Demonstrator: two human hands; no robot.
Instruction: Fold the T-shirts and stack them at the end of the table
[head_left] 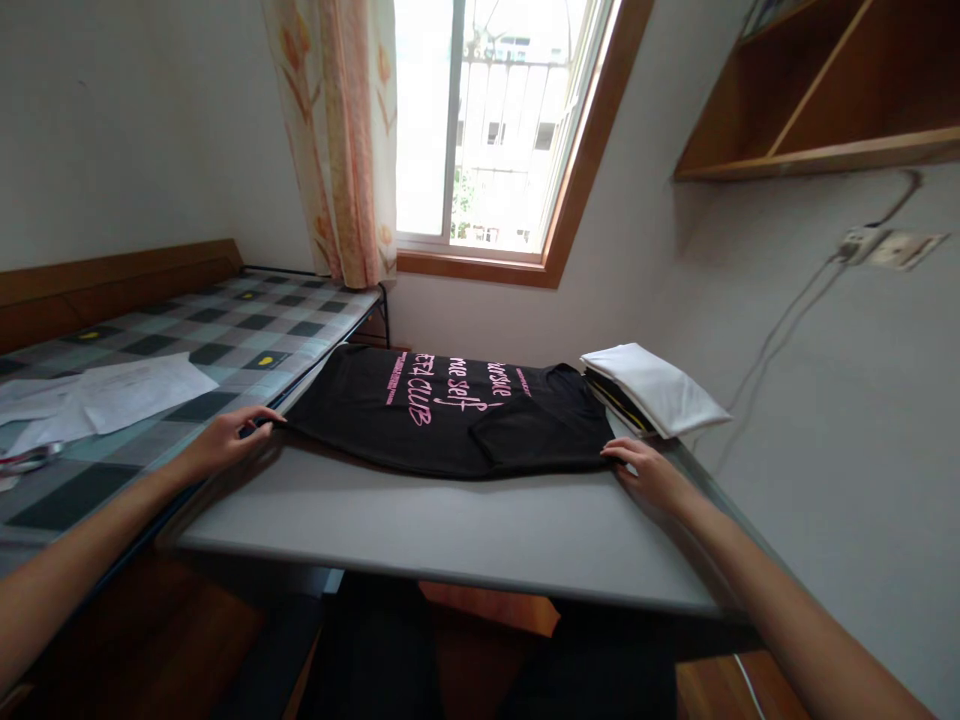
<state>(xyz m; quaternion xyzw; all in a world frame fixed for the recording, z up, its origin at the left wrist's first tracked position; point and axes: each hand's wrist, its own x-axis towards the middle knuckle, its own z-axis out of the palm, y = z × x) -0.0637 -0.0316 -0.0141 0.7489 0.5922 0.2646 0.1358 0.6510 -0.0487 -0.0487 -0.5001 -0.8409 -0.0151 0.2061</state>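
Observation:
A black T-shirt (360, 400) with pink lettering lies sideways across the grey table (420, 520), one sleeve folded in over its front. At the shirt's left corner, my left hand (238, 440) pinches the hem between thumb and fingers. My right hand (637, 462) grips the near right corner, by the shoulder end. The fabric stretches flat between both hands. Just beyond the right end of the shirt sits a stack of folded clothes (660, 385), white on top with dark cloth beneath.
To the left is a bed with a checked sheet (247, 345), with loose papers (112, 395) on it. A curtain (341, 140) hangs beside the window (495, 130). On the right wall are a shelf (817, 155) and a socket (862, 243) with a hanging cable.

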